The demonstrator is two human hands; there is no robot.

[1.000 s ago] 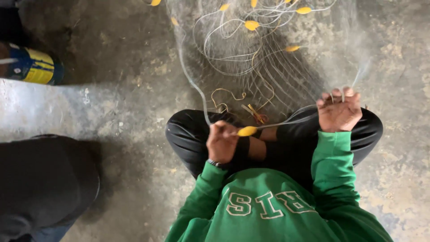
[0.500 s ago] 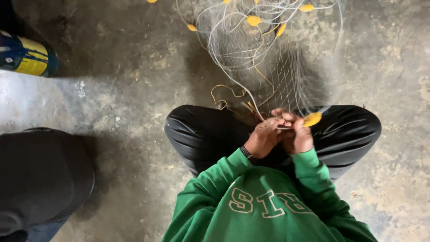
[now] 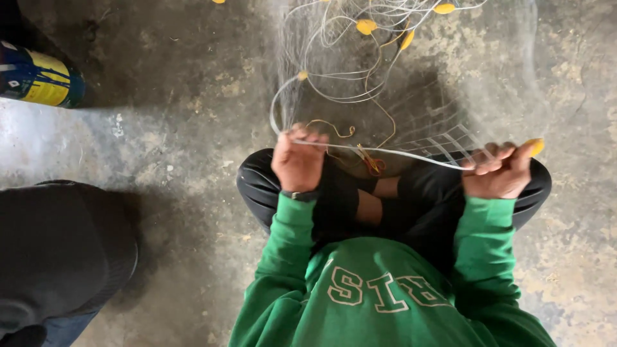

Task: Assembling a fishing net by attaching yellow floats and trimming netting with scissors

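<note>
I sit cross-legged in a green sweatshirt on a concrete floor. A fine white fishing net [image 3: 411, 96] with yellow floats [image 3: 366, 26] lies spread ahead of my knees. My left hand [image 3: 299, 164] is closed around the net's white edge rope [image 3: 398, 153]. My right hand [image 3: 498, 172] grips the same rope farther right, along with a yellow float [image 3: 535, 146] at its fingertips. The rope runs taut between the two hands. A small red-orange tool [image 3: 373, 166] with yellow cord lies on the floor below the rope.
A blue and yellow cylindrical container [image 3: 38, 78] lies at the upper left. A large dark rounded shape [image 3: 58, 257], possibly another person's clothing, fills the lower left. More floats [image 3: 443, 8] and rope loops lie at the top edge.
Half a second ago my hands were together over my lap. They have since pulled apart, left hand going left and right hand going right, stretching the rope between them.
</note>
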